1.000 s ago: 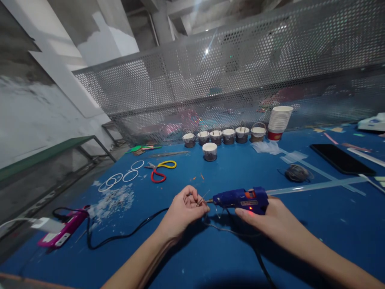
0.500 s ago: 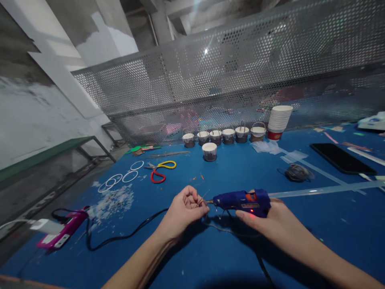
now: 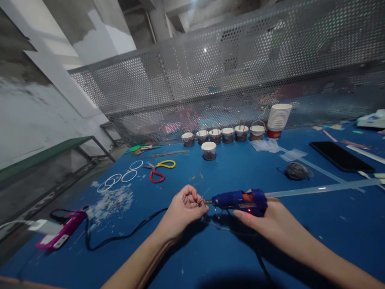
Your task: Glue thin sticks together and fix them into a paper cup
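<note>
Head view. Left hand (image 3: 183,208): fingers pinching a thin strand (image 3: 205,194). Right hand (image 3: 275,218): fingers wrapped round a blue glue gun (image 3: 236,200), nozzle (image 3: 208,201) just beside the left fingertips. Beyond the fingers, on the blue surface (image 3: 240,168): one small cup (image 3: 209,152); leftward, scissors (image 3: 155,166).

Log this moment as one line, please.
left hand: pinching thin strand | right hand: gripping blue glue gun | red light: on | nozzle: beside left hand | scissors: on table
</note>
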The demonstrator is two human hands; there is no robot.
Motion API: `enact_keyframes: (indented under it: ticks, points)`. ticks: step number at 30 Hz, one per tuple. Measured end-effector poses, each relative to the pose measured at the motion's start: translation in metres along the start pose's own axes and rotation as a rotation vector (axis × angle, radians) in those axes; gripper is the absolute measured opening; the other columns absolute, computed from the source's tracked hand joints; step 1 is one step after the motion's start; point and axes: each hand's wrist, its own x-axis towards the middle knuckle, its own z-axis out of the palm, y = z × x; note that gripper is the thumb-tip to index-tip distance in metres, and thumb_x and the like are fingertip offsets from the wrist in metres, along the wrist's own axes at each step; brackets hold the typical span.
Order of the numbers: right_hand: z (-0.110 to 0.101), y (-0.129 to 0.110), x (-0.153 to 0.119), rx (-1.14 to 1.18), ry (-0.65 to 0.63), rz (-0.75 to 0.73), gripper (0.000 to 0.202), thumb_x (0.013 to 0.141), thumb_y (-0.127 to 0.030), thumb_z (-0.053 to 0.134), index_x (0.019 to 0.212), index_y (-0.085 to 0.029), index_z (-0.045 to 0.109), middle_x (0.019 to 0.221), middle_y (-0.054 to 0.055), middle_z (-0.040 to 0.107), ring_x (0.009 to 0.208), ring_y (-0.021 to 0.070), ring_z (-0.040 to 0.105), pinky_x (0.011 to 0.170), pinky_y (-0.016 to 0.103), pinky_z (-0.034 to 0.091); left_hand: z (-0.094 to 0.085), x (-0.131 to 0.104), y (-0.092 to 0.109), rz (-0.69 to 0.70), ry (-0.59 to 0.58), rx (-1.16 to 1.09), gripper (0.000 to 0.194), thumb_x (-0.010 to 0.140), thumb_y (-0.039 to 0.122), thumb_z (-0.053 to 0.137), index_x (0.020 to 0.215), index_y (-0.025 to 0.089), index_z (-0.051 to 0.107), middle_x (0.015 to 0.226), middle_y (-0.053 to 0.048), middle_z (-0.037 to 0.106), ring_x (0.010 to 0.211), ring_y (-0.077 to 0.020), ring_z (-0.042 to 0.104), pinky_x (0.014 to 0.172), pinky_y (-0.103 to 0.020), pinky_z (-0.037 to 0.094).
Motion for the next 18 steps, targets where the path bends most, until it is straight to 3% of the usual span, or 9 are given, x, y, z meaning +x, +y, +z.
enact_keyframes:
  ticks: [9, 14, 18]
  points:
    - [0.0, 0.0002, 0.001, -0.009, 0.003, -0.015, 0.026, 0.078, -0.037, 0.052, 0.081, -0.018, 0.069, 0.066, 0.0, 0.062, 0.06, 0.015, 0.053, 0.055, 0.024, 0.042, 0.0017, 0.0, 0.0005, 0.005, 0.011, 0.018, 0.037, 0.055, 0.016, 0.076, 0.066, 0.018, 0.041, 0.059, 0.006, 0.055, 0.052, -0.0046, 0.046, 0.052, -0.018, 0.036]
    - [-0.0003, 0.0009, 0.0015, -0.018, -0.011, -0.043, 0.026, 0.078, -0.036, 0.052, 0.071, -0.017, 0.067, 0.062, 0.0, 0.06, 0.057, 0.0136, 0.05, 0.053, 0.023, 0.041, 0.0018, -0.0005, 0.0011, 0.007, 0.002, 0.004, 0.037, 0.055, 0.013, 0.074, 0.068, 0.019, 0.041, 0.061, 0.004, 0.057, 0.055, -0.0056, 0.049, 0.055, -0.019, 0.037]
    - [0.0007, 0.0001, 0.0033, 0.003, 0.015, -0.039, 0.023, 0.077, -0.033, 0.053, 0.079, -0.018, 0.069, 0.064, 0.0, 0.062, 0.057, 0.0135, 0.051, 0.054, 0.023, 0.041, 0.0014, 0.0008, -0.0011, 0.01, 0.014, 0.006, 0.037, 0.054, 0.013, 0.075, 0.067, 0.018, 0.041, 0.059, 0.006, 0.056, 0.054, -0.005, 0.049, 0.056, -0.019, 0.038]
